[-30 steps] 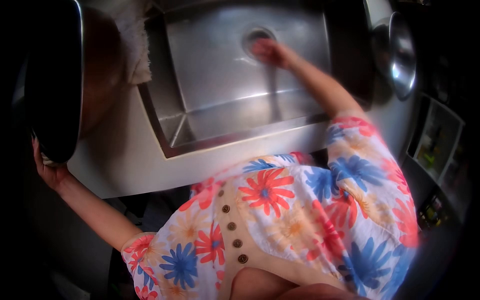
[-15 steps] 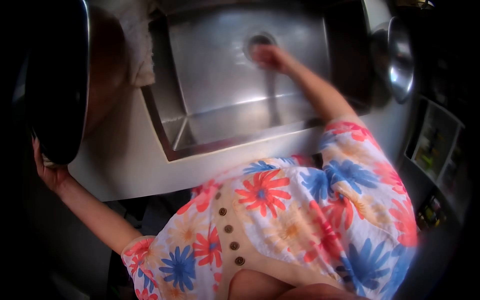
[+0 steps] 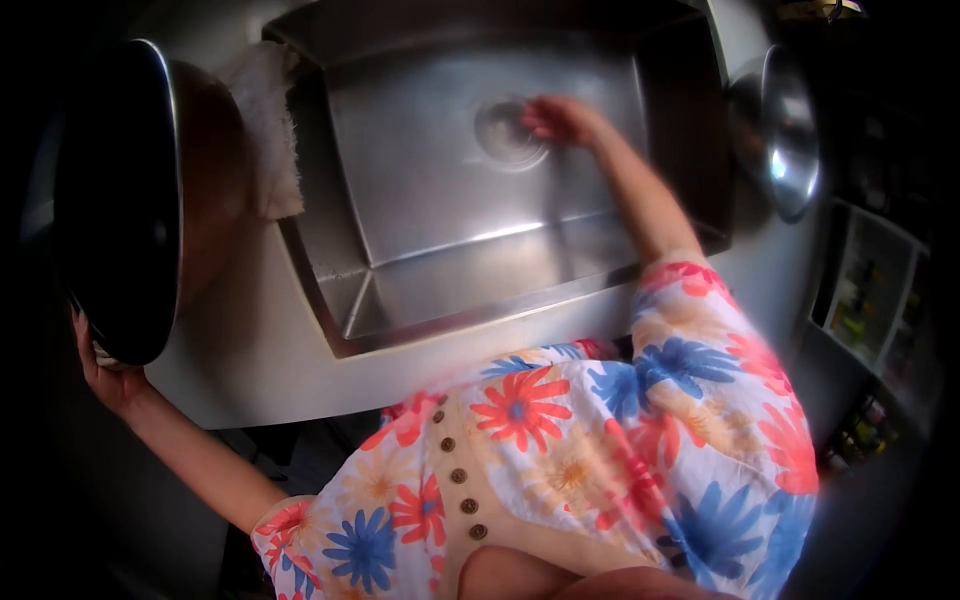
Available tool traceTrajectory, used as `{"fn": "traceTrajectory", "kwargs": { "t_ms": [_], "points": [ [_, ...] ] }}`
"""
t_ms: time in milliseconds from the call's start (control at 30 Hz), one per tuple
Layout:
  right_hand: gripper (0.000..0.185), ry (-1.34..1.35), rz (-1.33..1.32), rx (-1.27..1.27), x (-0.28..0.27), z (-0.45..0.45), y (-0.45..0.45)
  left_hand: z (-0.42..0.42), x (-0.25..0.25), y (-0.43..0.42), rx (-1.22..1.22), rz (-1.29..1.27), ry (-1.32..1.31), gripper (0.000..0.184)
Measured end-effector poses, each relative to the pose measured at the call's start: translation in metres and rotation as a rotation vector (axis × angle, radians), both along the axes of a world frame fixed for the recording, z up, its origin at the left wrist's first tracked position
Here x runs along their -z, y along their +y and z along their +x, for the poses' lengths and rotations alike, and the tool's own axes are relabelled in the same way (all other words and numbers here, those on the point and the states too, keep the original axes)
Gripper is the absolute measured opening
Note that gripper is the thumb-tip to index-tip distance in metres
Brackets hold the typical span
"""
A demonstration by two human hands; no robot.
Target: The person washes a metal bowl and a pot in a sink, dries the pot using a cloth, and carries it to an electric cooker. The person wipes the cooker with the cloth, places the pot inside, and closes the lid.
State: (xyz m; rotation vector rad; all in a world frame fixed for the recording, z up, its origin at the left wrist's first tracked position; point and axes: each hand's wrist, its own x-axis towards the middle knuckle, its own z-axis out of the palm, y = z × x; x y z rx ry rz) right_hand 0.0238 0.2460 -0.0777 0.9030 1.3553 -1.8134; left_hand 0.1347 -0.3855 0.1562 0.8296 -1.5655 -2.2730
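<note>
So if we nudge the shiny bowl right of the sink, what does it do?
The bowl should stay stiff; its wall looks like metal. It may slip, as the surface looks smooth and glossy. Rocking seems possible given the rounded side, but its base is hidden.

The room is dim, and the picture falls off to near black along both sides and in the corners. Soft light puts a bright streak along the bend at the near edge of the sink (image 3: pixel 430 170) and a hard white glare spot on the metal bowl (image 3: pixel 792 150). A faint shadow lies on the sink below the right hand (image 3: pixel 562 121), whose fingers are smeared by blur. The wide lens bends the table (image 3: pixel 250 370) and stretches things near the edges. The dark shelf (image 3: pixel 870 285) looks soft, perhaps out of focus.
</note>
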Motion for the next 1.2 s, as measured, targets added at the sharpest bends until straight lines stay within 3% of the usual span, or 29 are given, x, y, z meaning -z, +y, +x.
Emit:
{"fn": "traceTrajectory", "kwargs": {
  "t_ms": [33,100,233,400,433,467,533,633,700,733,833,900,933,1033,1133,1167,1200],
  "points": [
    [0.024,0.014,-0.05,-0.009,0.01,-0.01,0.001,-0.001,-0.001,0.001,-0.006,-0.006,0.006,0.041],
    [0.022,0.053,-0.123,0.312,0.007,-0.017,0.044,0.001,-0.002,0.0,0.035,0.036,0.021,0.041],
    [0.024,0.193,0.084,0.826,0.011,-0.056,0.116,0.006,0.0,-0.004,0.073,0.06,0.055,0.042],
    [0.026,0.25,-0.269,0.85,0.087,-0.082,0.095,0.005,-0.006,0.0,0.009,0.071,0.004,0.04],
    [0.027,0.251,-0.157,0.743,0.069,-0.079,0.056,0.005,-0.006,0.0,0.025,0.076,0.018,0.04],
    [0.028,0.192,-0.271,0.694,0.072,-0.077,0.038,0.004,-0.007,0.001,-0.024,0.072,0.0,0.039],
    [0.033,0.055,-0.305,0.328,0.04,-0.059,-0.005,0.003,-0.007,0.003,-0.122,0.072,-0.03,0.037],
    [0.033,-0.096,-0.335,-0.02,0.03,-0.015,-0.003,0.003,-0.01,-0.002,-0.076,0.112,-0.033,0.035],
    [0.032,-0.284,-0.143,-0.519,0.014,-0.011,0.0,0.004,-0.01,-0.005,-0.039,0.096,-0.037,0.034],
    [0.031,-0.216,-0.06,-0.751,-0.006,-0.013,-0.003,0.005,-0.01,-0.006,-0.019,0.09,-0.035,0.033],
    [0.029,-0.021,-0.18,0.011,-0.002,-0.035,0.002,0.005,-0.012,-0.002,-0.026,0.098,-0.049,0.033],
    [0.029,0.064,-0.125,0.275,0.009,-0.058,-0.005,0.005,-0.009,-0.004,-0.015,0.099,-0.042,0.033],
    [0.029,0.044,-0.102,0.28,0.012,-0.062,-0.01,0.005,-0.009,-0.006,-0.011,0.099,-0.038,0.033],
    [0.028,-0.085,-0.116,-0.087,0.005,-0.041,-0.028,0.005,-0.01,-0.005,0.025,0.1,-0.027,0.034],
    [0.029,-0.22,-0.155,-0.623,0.004,-0.002,-0.04,0.004,-0.013,0.001,0.055,0.109,-0.02,0.034],
    [0.031,-0.239,-0.125,-0.666,0.002,0.001,-0.033,0.005,-0.011,-0.002,0.042,0.112,-0.015,0.035],
    [0.031,-0.186,-0.176,-0.544,0.008,-0.001,-0.02,0.006,-0.01,-0.005,0.032,0.114,-0.014,0.035]
  ]
}}
